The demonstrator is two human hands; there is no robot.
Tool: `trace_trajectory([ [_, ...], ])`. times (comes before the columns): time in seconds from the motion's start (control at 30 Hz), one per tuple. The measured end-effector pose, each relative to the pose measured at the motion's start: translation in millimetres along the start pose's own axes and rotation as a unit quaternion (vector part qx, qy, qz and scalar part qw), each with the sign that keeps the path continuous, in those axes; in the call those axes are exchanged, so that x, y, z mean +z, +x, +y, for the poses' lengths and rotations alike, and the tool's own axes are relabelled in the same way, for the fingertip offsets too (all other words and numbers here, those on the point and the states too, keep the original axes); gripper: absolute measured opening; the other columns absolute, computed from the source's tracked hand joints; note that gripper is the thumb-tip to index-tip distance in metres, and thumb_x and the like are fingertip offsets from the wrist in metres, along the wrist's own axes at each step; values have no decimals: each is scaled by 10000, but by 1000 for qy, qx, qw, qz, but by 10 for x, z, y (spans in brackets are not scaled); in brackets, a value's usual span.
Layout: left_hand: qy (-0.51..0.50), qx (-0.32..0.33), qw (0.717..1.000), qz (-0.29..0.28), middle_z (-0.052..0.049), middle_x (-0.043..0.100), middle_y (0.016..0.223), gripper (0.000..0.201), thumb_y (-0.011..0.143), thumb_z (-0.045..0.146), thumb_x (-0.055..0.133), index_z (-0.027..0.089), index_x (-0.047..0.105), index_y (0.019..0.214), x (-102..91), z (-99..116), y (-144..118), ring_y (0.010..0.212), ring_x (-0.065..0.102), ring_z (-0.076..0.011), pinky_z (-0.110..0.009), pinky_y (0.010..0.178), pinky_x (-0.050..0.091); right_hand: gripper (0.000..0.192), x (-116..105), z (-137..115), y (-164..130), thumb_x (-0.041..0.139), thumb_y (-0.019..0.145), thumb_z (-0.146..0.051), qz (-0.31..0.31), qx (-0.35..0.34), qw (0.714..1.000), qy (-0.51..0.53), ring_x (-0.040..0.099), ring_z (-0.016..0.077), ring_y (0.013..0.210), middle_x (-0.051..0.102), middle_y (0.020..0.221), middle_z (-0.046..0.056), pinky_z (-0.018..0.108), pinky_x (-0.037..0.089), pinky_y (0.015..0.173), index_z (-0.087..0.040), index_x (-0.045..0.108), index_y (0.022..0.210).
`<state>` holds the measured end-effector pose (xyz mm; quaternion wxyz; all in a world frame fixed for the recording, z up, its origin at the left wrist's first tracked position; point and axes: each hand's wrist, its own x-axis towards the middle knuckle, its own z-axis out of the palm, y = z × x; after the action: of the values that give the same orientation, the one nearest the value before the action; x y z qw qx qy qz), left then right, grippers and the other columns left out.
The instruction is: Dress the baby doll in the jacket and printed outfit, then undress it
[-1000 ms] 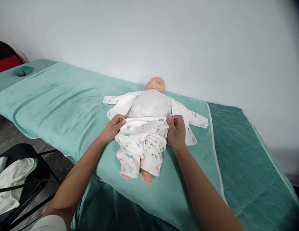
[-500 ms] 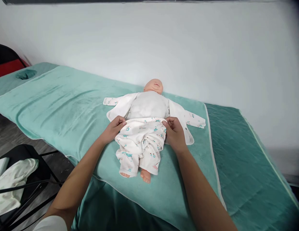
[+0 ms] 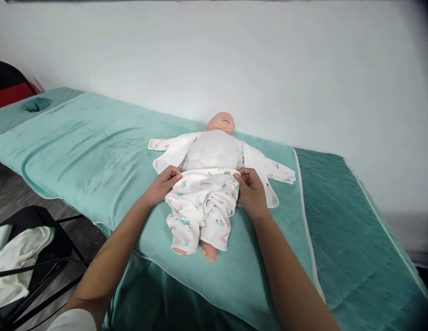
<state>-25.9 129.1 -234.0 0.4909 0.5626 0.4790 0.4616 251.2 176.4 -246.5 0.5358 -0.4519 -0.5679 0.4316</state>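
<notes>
The trousers' waistband has crept slightly higher on the doll's belly over the past second. Pinched fingertips of the left hand [image 3: 161, 185] and right hand [image 3: 250, 191] grip the printed trousers [image 3: 200, 207] at each hip of the baby doll [image 3: 214, 151], lying face-up on a teal blanket [image 3: 96, 151].

This looks like a care-training or massage room rather than a home nursery. A padded massage table [image 3: 358, 220] with a quilted green cover stands against a bare white wall [image 3: 269, 69]; its far end has a face hole [image 3: 36, 105]. A lighter green towel [image 3: 82, 147] is spread over it, and on that lies a baby doll [image 3: 214, 151], a practice manikin and not a child. A black folding chair [image 3: 58, 248] with a cloth [image 3: 17, 262] stands on the grey floor beside the table.
</notes>
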Motion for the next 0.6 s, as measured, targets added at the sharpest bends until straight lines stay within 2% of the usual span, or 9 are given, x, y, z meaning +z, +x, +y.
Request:
trace_trajectory([
  [0.37, 4, -5, 1000, 1, 33, 431, 745, 292, 920, 472, 574, 185, 524, 901, 4, 18, -5, 655, 354, -99, -240, 574, 272, 215, 17, -46, -7, 629, 826, -442, 27, 2, 997, -66, 445, 147, 596, 503, 664, -43, 282, 353, 548, -247, 554, 877],
  [0.6, 20, 7, 1000, 14, 37, 403, 746, 278, 922, 458, 574, 186, 519, 901, -8, -46, 16, 663, 336, -101, -241, 584, 268, 215, 11, -10, 174, 575, 852, -428, 110, -43, 981, -152, 501, 158, 712, 590, 854, -4, 322, 428, 713, -223, 567, 917],
])
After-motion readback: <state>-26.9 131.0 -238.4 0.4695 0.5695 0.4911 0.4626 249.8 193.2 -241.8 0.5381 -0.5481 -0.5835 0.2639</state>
